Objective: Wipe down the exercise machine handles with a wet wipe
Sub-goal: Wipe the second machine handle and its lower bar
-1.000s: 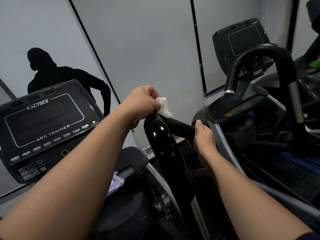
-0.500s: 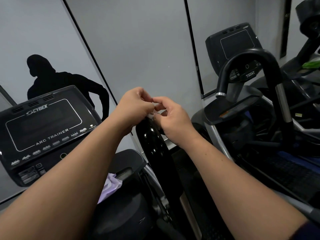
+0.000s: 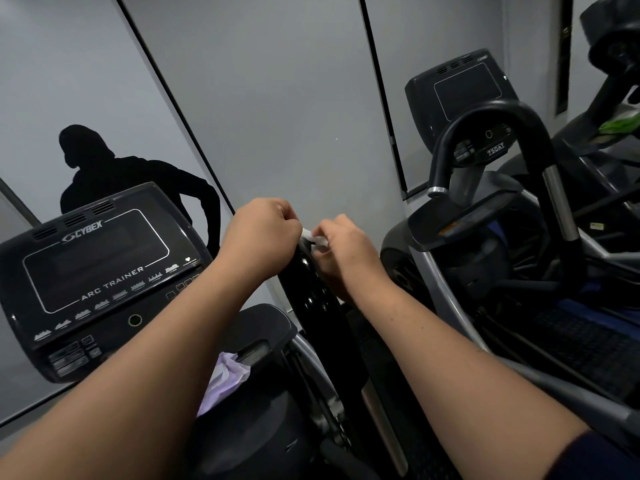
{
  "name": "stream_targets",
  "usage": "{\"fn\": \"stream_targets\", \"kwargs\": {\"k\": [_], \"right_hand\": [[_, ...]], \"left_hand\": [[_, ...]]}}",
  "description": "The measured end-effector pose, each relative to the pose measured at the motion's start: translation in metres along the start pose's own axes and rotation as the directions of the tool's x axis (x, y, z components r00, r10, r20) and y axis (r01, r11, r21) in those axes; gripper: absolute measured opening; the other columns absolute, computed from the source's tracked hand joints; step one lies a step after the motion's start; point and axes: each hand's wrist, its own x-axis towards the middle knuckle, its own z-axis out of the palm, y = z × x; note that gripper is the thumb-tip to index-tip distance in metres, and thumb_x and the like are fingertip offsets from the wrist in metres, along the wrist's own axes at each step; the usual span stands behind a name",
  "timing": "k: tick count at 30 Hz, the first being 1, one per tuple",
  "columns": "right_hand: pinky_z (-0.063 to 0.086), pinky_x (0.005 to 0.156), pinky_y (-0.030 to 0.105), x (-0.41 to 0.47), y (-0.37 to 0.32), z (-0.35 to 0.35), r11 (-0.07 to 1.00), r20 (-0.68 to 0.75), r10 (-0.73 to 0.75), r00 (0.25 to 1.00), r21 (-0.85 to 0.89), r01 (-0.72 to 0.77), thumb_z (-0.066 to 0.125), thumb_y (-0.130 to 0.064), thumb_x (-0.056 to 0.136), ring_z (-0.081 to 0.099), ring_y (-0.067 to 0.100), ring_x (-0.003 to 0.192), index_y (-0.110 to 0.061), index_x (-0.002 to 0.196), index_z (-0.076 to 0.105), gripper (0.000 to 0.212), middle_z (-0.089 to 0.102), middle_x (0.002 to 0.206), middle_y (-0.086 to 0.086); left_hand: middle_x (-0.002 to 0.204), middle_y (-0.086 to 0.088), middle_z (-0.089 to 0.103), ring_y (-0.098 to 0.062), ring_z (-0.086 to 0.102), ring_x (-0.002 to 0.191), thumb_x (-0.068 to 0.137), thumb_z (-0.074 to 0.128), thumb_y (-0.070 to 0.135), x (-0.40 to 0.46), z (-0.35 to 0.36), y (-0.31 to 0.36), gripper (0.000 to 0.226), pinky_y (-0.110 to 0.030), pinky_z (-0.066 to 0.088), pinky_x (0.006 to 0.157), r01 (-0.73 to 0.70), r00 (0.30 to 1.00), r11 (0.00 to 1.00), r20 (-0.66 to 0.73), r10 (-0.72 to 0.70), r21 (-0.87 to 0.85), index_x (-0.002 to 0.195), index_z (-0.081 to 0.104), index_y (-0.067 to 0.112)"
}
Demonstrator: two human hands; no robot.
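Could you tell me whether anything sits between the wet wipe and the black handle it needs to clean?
Nothing visible does. The wet wipe, pinched between the left hand and right hand, sits right at the top of the glossy black handle.

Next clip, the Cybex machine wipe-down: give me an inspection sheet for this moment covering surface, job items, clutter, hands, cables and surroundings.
Surface: glossy black handle of the machine, upright between the forearms; whether it is wet cannot be told.
Job's things: white wet wipe bunched at the handle's top, between both hands.
Clutter: crumpled lilac cloth or bag in the tray below the Cybex Arc Trainer console.
Grippers: left hand closed at the wipe's left end; right hand pinching its right end.
Cables: nothing seen.
Surroundings: grey wall panels; second trainer marked 750AT at right with a curved black handlebar.
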Motion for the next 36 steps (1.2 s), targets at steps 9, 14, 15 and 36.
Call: {"fn": "stream_targets", "kwargs": {"k": [9, 14, 15, 36], "right_hand": [[0.041, 0.064, 0.039, -0.014, 0.005, 0.003, 1.000, -0.138, 0.019, 0.990, 0.006, -0.018, 0.053, -0.016, 0.092, 0.050, 0.033, 0.073, -0.004, 0.090, 0.063, 0.016, 0.050, 0.091, 0.014], [0.034, 0.063, 0.036, -0.025, 0.018, 0.004, 0.999, -0.134, -0.038, 0.990, -0.035, 0.034, 0.060, -0.013, 0.090, 0.052, 0.034, 0.076, -0.007, 0.090, 0.060, 0.006, 0.048, 0.090, 0.008], [0.032, 0.063, 0.033, -0.030, 0.028, 0.003, 0.998, -0.158, 0.007, 0.987, -0.061, -0.016, 0.060, -0.012, 0.088, 0.052, 0.032, 0.075, -0.010, 0.087, 0.057, 0.003, 0.046, 0.088, 0.004], [0.039, 0.061, 0.028, -0.017, 0.026, 0.006, 0.995, -0.289, -0.095, 0.953, -0.003, 0.098, 0.061, -0.013, 0.092, 0.053, 0.023, 0.074, -0.010, 0.088, 0.064, 0.006, 0.054, 0.090, 0.006]], "left_hand": [[0.086, -0.009, 0.069, -0.032, 0.063, 0.088, 0.085, 0.047, 0.010, -0.003, 0.002, 0.005, 0.022, -0.040, 0.055, 0.078, -0.058, 0.998, 0.993, 0.002, 0.058, 0.104, 0.083, 0.069, 0.012], [0.092, -0.009, 0.070, -0.033, 0.061, 0.092, 0.086, 0.048, 0.012, -0.005, 0.002, 0.006, 0.022, -0.038, 0.054, 0.080, -0.066, 0.998, 0.989, 0.001, 0.066, 0.129, 0.087, 0.070, 0.013], [0.091, -0.008, 0.069, -0.033, 0.061, 0.091, 0.087, 0.048, 0.012, -0.005, 0.002, 0.006, 0.022, -0.037, 0.053, 0.079, -0.060, 0.998, 0.990, -0.001, 0.061, 0.128, 0.087, 0.070, 0.012], [0.079, -0.005, 0.065, -0.028, 0.061, 0.080, 0.084, 0.048, 0.011, 0.000, 0.006, 0.001, 0.019, -0.035, 0.052, 0.069, -0.011, 1.000, 0.999, -0.012, 0.011, 0.034, 0.083, 0.068, 0.013]]}}
